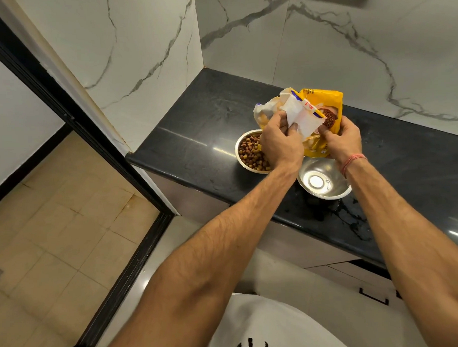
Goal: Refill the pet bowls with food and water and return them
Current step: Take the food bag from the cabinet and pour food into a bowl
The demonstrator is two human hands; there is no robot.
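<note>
Two steel bowls on the black bench (195, 127), near its front edge. Left bowl (244, 152) is approx full of brown and yellowish kibble (252, 154); its right part is hidden behind the left hand. Right bowl (324, 181) sits just beside it, closer to the bench edge; no kibble inside, just a bright light reflection at the bottom. Can't tell if there's water in it.

Yellow pet food bag (321, 105) held above and between the two bowls, w/ both hands. Its top is folded over, white inner side (302, 120) showing, w/ a red "No.1" label. Pic of kibble printed on the bag front.

Left hand (280, 145) is closed on the folded white flap, thumb and fingers pinching it. Right hand (342, 142) grips the bag's right side lower down, fingers curled round the yellow part. Red thread band (352, 162) on the right wrist.

Both forearms reach over the bench edge; right forearm crosses over the rim of the right bowl, left hand covers part of the left bowl.

Wet patches on the bench (346, 216) below the right bowl. White marble-look wall tiles (322, 40) behind. Black door frame (65, 114) at left, beige floor tiles (55, 218) beyond. Drawers w/ black handles (375, 296) under the bench. White shirt (267, 325) at bottom.
</note>
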